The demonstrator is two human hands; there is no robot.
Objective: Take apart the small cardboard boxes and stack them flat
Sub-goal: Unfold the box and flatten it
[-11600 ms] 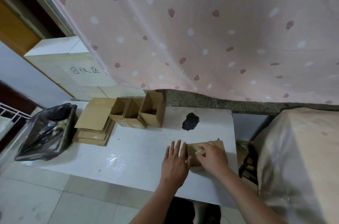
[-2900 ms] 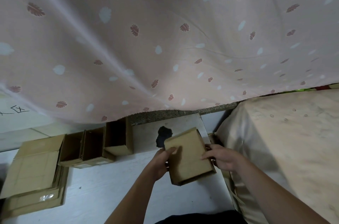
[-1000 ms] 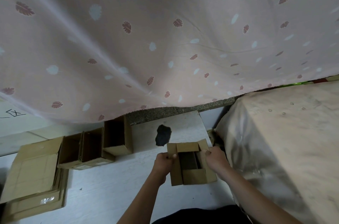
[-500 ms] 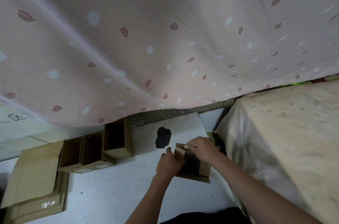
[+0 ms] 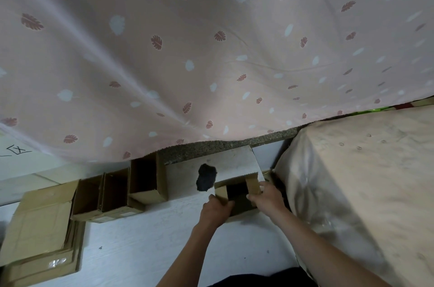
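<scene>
A small brown cardboard box (image 5: 238,197) stands at the right end of the white table (image 5: 150,244), its flaps spread and its dark inside showing. My left hand (image 5: 217,208) grips its left flap and wall. My right hand (image 5: 267,197) holds the right flap, thumb on the inner side. Three open small boxes (image 5: 117,190) stand in a row at the table's back left. Beside them, at the far left, lies a pile of flattened boxes (image 5: 37,232).
A pink leaf-patterned curtain (image 5: 211,51) hangs over the table's back edge. A dark patch (image 5: 206,177) marks the table just behind the held box. A cloth-covered block (image 5: 364,192) stands close on the right. A labelled white box (image 5: 16,159) sits at the far left.
The held box's flaps were shut, then pulled open. Since half a second ago my right hand moved from the top flap to the right flap, and the box now gapes wide.
</scene>
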